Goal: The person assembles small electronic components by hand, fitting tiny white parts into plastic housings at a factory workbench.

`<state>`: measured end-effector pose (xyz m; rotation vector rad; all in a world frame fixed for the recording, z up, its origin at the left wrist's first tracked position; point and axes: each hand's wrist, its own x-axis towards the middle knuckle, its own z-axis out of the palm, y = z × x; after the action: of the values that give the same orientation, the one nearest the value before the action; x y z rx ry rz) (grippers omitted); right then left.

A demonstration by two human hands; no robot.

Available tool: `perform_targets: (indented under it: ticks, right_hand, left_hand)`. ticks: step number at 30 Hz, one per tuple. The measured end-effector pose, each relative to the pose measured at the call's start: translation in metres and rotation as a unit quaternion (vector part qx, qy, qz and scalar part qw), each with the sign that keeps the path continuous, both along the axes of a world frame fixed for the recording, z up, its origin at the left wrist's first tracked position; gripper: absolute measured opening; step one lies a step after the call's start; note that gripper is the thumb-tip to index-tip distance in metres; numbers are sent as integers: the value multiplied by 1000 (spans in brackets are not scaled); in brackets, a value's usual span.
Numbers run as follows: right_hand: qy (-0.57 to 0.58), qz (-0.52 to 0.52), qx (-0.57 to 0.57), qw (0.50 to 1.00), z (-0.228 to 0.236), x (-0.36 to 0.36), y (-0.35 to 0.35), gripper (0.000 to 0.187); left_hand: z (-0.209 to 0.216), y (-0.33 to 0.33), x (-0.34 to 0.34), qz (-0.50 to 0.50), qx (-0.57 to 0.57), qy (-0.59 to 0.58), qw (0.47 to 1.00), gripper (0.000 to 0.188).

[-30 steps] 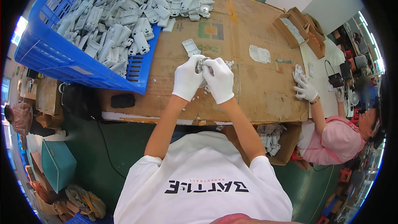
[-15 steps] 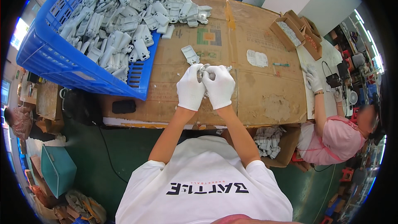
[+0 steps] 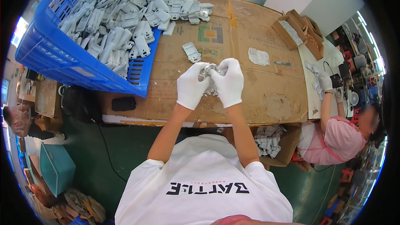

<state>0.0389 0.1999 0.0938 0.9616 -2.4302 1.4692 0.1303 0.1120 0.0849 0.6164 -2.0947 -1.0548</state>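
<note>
Both of my hands wear white gloves and meet above the cardboard-covered table. The fingers of my left hand [image 3: 191, 86] curl inward, and those of my right hand [image 3: 228, 85] bend toward them. Whatever is pinched between the fingertips is too small and too covered to name. Around and under the fingertips lies a little heap of small silvery parts [image 3: 212, 90]. Just beyond my left hand a single pale plastic housing [image 3: 191, 52] rests on the cardboard, its hollow side up.
On the left a tilted blue crate [image 3: 83, 73] spills many pale housings [image 3: 121, 21] onto the table. Small-part boxes [image 3: 287, 32], a paper scrap [image 3: 258, 57] and a green pen [image 3: 283, 63] lie right. A carton of white parts [image 3: 269, 141] stands below. A co-worker [image 3: 341, 137] sits right.
My hands have drawn slightly apart, the right one shifting right, and the silvery heap shows more between them. The co-worker's hand has moved nearer the co-worker.
</note>
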Motion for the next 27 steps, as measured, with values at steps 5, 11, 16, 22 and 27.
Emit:
perform_targets:
  ticks: [5,11,16,22,27]
  right_hand:
    - [-70,148,66,984,-1,-13,7,19]
    - [-43,138,53,988,-4,-9,10,15]
    - [18,142,117,983,-1,-8,12,16]
    - [17,104,92,990,0,2,9,18]
    - [-105,84,-12,991,-14,5,9,25]
  left_hand:
    - [6,-19,7,-89,12,-58,994,31]
    - [12,-10,10,-89,-22,-72,993,32]
    - [10,-10,11,-79,-18,-134,988,28]
    - [2,-1,2,-13,43,-67,997,21]
    - [-8,-3,-3,-15,97,-21,995,20]
